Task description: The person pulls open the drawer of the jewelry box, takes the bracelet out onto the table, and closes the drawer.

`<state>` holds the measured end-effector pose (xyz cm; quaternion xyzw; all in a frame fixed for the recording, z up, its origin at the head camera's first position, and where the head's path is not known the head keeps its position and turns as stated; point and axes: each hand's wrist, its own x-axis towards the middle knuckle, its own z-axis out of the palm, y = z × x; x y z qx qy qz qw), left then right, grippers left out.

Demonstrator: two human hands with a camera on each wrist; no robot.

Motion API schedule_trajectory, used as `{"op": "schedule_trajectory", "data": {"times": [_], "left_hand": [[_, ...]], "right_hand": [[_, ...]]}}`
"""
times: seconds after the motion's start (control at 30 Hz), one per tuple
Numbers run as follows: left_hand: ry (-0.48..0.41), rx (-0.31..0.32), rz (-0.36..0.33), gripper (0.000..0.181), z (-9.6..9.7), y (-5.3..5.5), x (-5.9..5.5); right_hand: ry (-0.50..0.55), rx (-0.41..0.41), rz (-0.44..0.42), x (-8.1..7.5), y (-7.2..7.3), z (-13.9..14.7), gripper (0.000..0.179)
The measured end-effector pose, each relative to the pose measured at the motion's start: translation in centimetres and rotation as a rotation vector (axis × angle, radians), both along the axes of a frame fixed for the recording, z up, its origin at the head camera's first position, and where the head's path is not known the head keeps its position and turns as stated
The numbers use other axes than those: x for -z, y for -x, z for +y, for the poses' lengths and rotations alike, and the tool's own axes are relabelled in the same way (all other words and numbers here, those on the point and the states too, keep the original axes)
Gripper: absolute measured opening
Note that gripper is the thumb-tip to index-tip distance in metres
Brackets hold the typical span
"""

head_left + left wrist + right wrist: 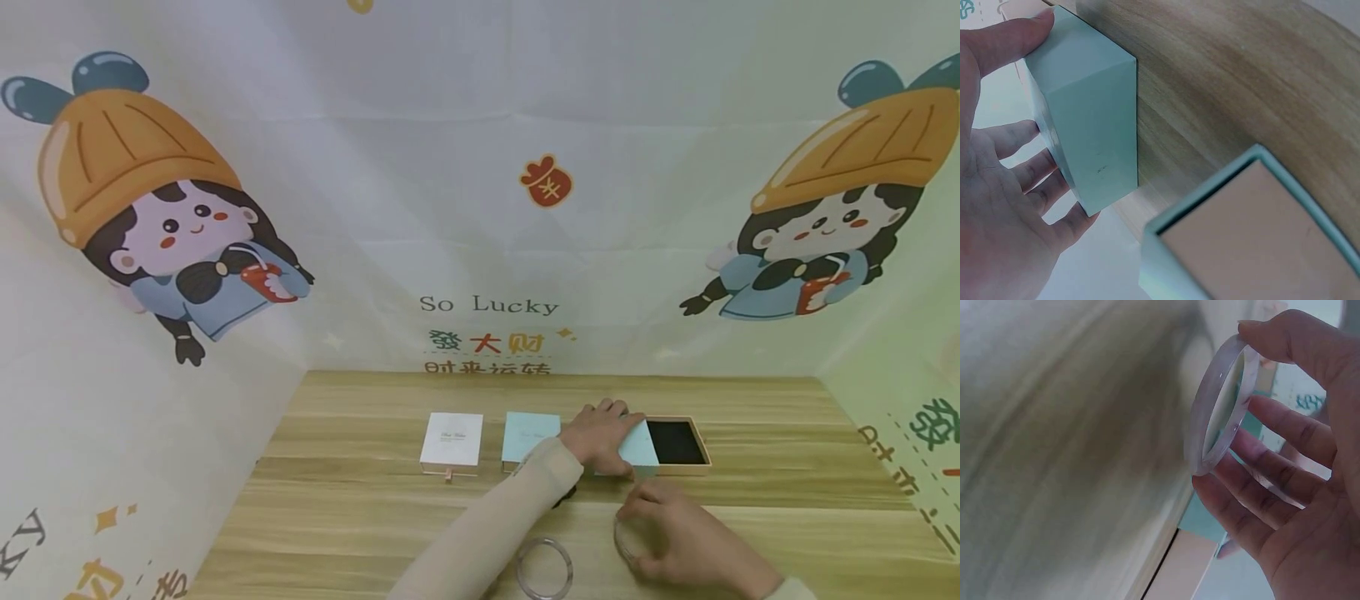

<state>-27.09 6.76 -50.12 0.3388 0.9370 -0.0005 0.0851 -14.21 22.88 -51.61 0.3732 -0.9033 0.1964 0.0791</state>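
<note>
My left hand (600, 440) grips a light-blue drawer box (639, 446), thumb on one side and fingers on the other. The box's drawer (678, 442) sticks out to the right and shows a black lining. In the left wrist view the blank teal end of that box (1097, 125) faces the camera. Just in front of the box, my right hand (686, 537) holds a translucent, pale lilac bangle (1210, 403) between thumb and fingertips, tilted on edge above the table. A second bangle (569, 571) lies flat on the table, left of the right hand.
Left of the gripped box stand another light-blue box (528, 427), partly behind my left forearm, and a white box (452, 439) with a small pull tab. The wooden table (337, 500) meets a printed cloth backdrop (480, 208) behind and at both sides.
</note>
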Motion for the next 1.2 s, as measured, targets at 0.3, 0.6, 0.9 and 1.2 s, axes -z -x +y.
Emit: {"op": "schedule_trajectory", "data": {"times": [0.3, 0.6, 0.9, 1.2], "left_hand": [[-0.004, 0.002, -0.006, 0.087, 0.08, 0.08, 0.09], [-0.004, -0.006, -0.002, 0.087, 0.06, -0.08, -0.09], [-0.003, -0.003, 0.000, 0.086, 0.01, -0.15, -0.16], [-0.001, 0.004, 0.014, 0.086, -0.03, -0.31, -0.29]], "right_hand": [[-0.075, 0.015, -0.163, 0.12, -0.83, -0.49, 0.040], [-0.105, 0.008, -0.206, 0.24, -0.80, -0.76, 0.040], [-0.101, -0.003, -0.232, 0.23, -0.87, -0.64, 0.039], [-0.074, -0.023, -0.034, -0.43, -0.53, -0.02, 0.046]]}}
